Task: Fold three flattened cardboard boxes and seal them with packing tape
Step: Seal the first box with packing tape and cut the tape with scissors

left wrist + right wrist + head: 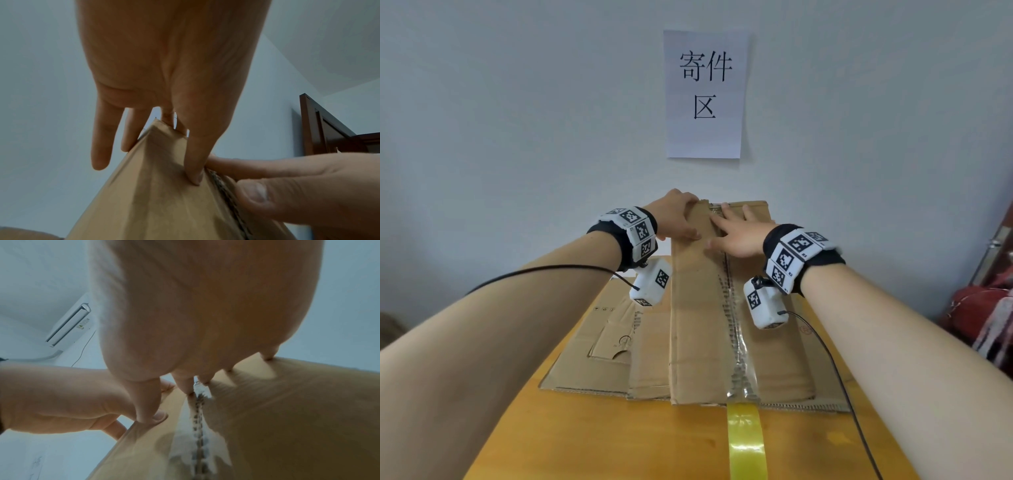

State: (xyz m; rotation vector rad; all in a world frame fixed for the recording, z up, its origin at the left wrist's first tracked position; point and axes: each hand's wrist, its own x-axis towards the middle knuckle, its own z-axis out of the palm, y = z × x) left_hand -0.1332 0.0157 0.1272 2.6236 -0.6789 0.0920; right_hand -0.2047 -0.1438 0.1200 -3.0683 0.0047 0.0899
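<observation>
Head view: I see a folded brown corrugated cardboard box [702, 308] standing on a stack of flattened brown cardboard sheets [592, 342], which lies on the orange-brown wooden table [619, 442]. A strip of clear packing tape [739, 356] runs along the box's centre seam, and a glossy yellow tape strip [745, 442] hangs from its near end onto the table.

My left hand [674, 217] grips the far left edge of the box, fingers wrapped over the side and thumb pressed on top. My right hand [739, 236] lies flat with fingers spread and straight, pressing the top panel beside the seam; it holds nothing. The two thumbs touch in the right wrist view.

Behind, a white paper sign with black characters [705, 92] hangs on the pale wall [517, 120].
</observation>
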